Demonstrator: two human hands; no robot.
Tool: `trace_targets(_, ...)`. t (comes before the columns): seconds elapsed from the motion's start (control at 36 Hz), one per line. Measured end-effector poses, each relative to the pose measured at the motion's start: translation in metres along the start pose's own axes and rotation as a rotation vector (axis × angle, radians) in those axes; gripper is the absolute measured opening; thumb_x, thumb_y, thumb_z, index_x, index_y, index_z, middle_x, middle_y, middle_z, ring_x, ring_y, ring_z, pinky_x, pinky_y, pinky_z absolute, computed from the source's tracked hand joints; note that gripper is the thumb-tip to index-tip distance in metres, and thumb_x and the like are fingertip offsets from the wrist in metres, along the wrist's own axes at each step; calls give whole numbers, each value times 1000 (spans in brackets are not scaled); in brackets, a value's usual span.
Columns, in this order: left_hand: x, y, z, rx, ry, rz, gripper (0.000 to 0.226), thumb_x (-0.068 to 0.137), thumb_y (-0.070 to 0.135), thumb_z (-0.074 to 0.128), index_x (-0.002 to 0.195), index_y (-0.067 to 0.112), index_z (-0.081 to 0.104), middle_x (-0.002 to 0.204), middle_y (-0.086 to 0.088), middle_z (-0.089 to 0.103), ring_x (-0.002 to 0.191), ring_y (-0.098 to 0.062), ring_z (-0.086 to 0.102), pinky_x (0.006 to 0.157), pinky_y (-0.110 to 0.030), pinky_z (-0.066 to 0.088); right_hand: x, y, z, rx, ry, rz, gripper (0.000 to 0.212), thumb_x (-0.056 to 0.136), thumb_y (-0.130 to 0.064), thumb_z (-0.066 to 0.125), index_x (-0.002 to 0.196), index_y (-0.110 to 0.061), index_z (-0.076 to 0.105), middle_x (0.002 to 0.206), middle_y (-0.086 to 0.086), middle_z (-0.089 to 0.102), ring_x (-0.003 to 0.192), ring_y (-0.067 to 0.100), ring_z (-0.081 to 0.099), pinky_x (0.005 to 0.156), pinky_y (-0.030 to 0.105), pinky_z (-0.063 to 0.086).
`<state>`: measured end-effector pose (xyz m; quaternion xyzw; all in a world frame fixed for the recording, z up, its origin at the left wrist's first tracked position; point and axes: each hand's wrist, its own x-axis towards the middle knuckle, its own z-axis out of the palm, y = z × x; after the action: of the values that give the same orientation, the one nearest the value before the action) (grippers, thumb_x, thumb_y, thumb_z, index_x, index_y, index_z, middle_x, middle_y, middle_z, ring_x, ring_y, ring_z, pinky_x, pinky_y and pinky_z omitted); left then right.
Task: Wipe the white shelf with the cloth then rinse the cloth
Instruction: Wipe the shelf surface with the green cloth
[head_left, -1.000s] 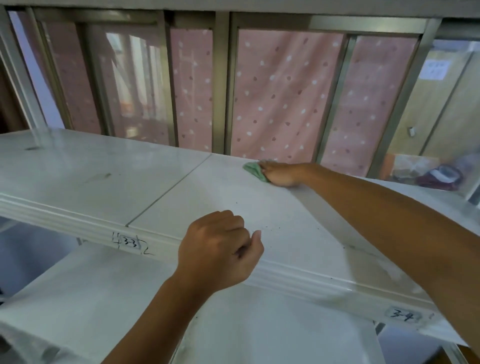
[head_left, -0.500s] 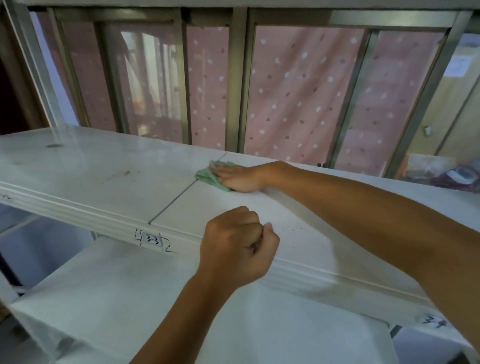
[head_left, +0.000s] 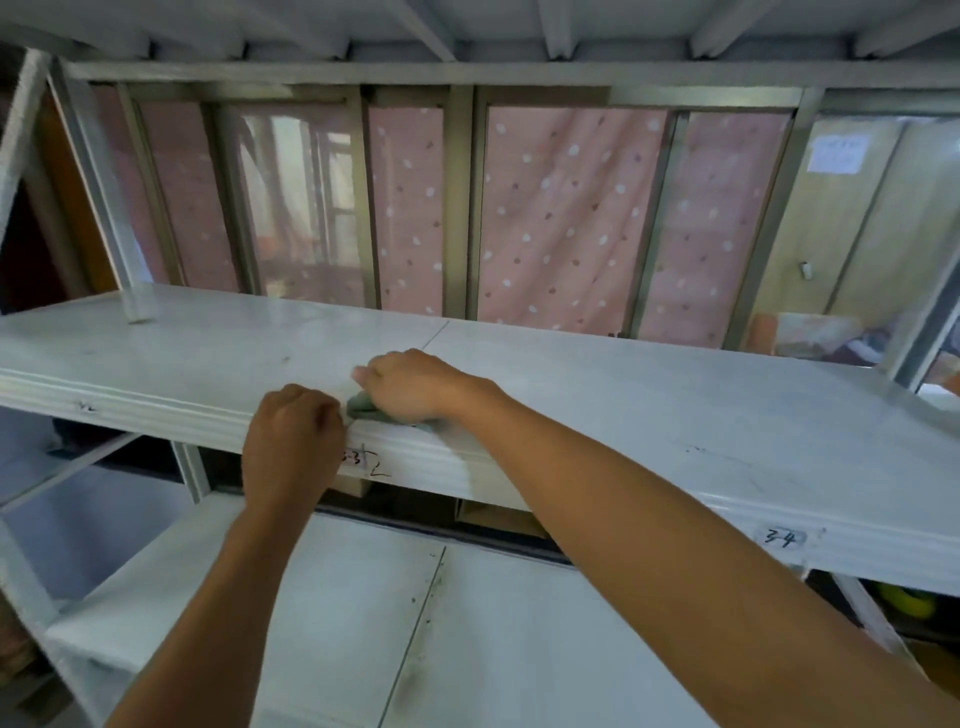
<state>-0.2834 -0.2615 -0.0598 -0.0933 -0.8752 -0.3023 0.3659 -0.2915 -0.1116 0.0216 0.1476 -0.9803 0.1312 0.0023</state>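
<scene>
While the right hand (head_left: 415, 387) presses the cloth (head_left: 363, 405) flat under its fingers at the shelf's (head_left: 649, 410) near edge, the left hand (head_left: 293, 441) is fisted, empty; wiping is underway, rinsing remains.

Pink dotted curtain (head_left: 566, 218) — handwritten label (head_left: 781, 537)

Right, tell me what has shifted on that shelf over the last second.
The right hand has dragged the green cloth from the back of the white shelf forward and leftward to its front edge, near the seam between panels. It stays pressed flat on the cloth. The left hand remains a closed fist at the front lip, by the handwritten label, holding nothing visible.
</scene>
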Motion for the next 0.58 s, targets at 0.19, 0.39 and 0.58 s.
trace_targets(0.19,1,-24,-4,10,-23,153,14,84,-5,63,87,-1,76,81,-18,70,82,-37,59,70,-44,50,3,-23,30,-142,97,330,67,92,-41,43,150,-9,34,155,16,34,138,36,36,112,54,29)
trace_targets(0.39,6,-34,-4,-32,-68,193,13,86,1,63,89,2,76,81,-14,70,83,-30,57,69,-36,43,-13,-38,50,-163,105,242,68,98,-48,24,154,-9,31,159,13,31,146,32,26,119,50,20)
trace_targets(0.58,10,-27,-10,0,-123,189,16,84,1,62,91,2,77,89,-16,71,88,-35,59,73,-45,51,-40,-21,46,-148,108,231,67,101,-48,20,159,-14,18,166,5,17,152,24,16,122,46,16)
